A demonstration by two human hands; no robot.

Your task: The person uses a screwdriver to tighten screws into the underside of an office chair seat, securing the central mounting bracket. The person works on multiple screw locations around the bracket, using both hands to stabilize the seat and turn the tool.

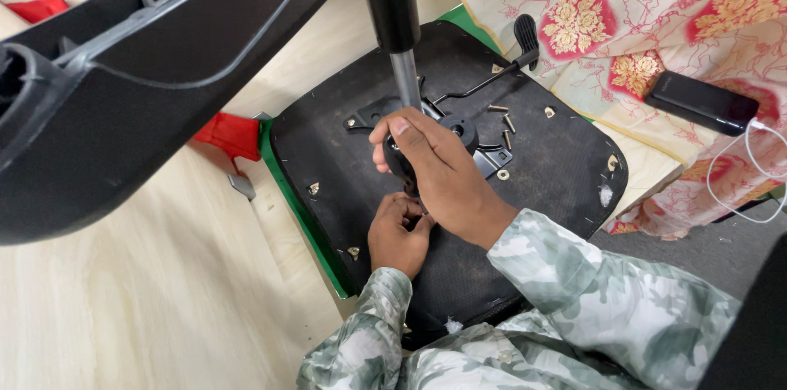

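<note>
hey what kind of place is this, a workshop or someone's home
Probably a home, with the work done on the floor: an upturned office chair seat lies on pale wood-look flooring, beside a floral bedsheet or quilt with a dark phone charging on it.

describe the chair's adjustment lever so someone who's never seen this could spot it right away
Start at the upturned black seat base lying on the pale wooden floor. A thin black rod runs from its central metal plate towards the flowered cloth. The lever is its flat, ribbed black paddle tip, unlike the small loose screws nearby.
</note>
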